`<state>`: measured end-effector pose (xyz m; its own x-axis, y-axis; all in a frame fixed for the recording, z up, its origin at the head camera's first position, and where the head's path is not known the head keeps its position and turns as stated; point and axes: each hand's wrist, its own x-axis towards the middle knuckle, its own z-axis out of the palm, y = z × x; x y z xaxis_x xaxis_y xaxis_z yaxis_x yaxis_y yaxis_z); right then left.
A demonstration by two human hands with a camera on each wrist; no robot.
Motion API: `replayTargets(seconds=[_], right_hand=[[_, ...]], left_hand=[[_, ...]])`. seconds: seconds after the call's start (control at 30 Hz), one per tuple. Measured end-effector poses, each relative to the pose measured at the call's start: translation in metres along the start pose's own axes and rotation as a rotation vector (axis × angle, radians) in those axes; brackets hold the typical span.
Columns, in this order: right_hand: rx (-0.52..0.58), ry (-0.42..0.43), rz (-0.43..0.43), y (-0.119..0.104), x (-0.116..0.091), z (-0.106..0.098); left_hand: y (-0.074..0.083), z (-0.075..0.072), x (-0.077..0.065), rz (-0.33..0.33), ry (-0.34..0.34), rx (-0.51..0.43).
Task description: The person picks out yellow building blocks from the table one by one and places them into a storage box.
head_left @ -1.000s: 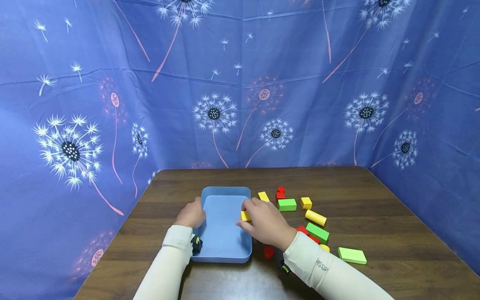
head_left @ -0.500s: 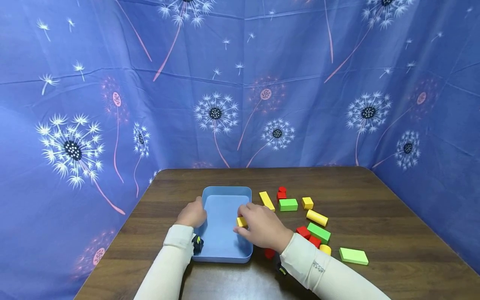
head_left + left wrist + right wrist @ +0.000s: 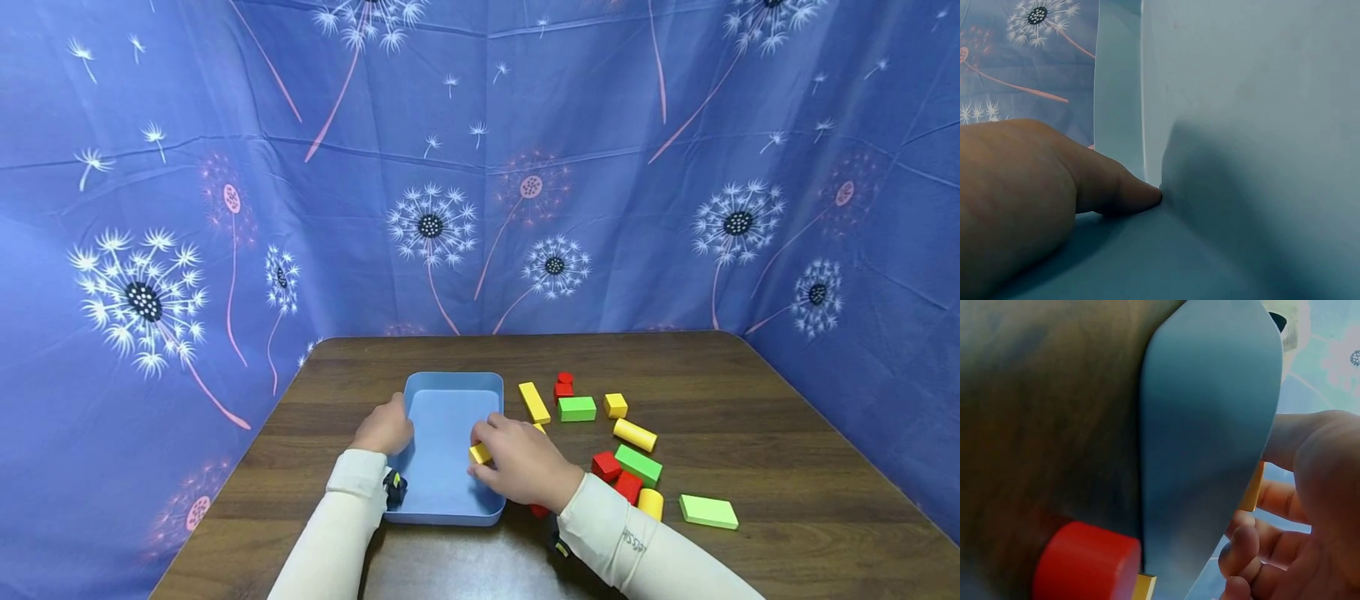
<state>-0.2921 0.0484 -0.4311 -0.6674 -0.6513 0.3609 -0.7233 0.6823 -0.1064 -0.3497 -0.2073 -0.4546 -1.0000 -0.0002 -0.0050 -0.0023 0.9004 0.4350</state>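
My left hand (image 3: 384, 427) grips the left wall of a blue tray (image 3: 438, 446); in the left wrist view the thumb (image 3: 1119, 187) lies against the inside of that wall. Between thumb and fingers my right hand (image 3: 525, 462) pinches a yellow block (image 3: 480, 453), over the right part of the tray. From the right wrist view, the tray's outer side (image 3: 1210, 412) covers much of that block (image 3: 1254, 487). A red cylinder (image 3: 1085, 562) stands close outside the tray, mostly hidden under the right hand in the head view.
Right of the tray lie a long yellow block (image 3: 534, 402), a green block (image 3: 577, 409), a yellow cube (image 3: 616, 406) and a yellow cylinder (image 3: 634, 435). Nearer are red blocks (image 3: 606, 466), another green block (image 3: 638, 466) and a light green block (image 3: 708, 512). A patterned blue cloth (image 3: 480, 167) hangs behind the table.
My right hand has moved left and nearer to me with the yellow block, uncovering more blocks on the table. The left hand has stayed at the tray's wall.
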Motion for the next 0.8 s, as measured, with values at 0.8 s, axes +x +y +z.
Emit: replayTargets(seconds=[0.8], right_hand=[[0.024,-0.107,0.045,0.0009,-0.0067,0.0089]], left_hand=[[-0.0013,0.0023,0.0023,-0.004,-0.014,-0.026]])
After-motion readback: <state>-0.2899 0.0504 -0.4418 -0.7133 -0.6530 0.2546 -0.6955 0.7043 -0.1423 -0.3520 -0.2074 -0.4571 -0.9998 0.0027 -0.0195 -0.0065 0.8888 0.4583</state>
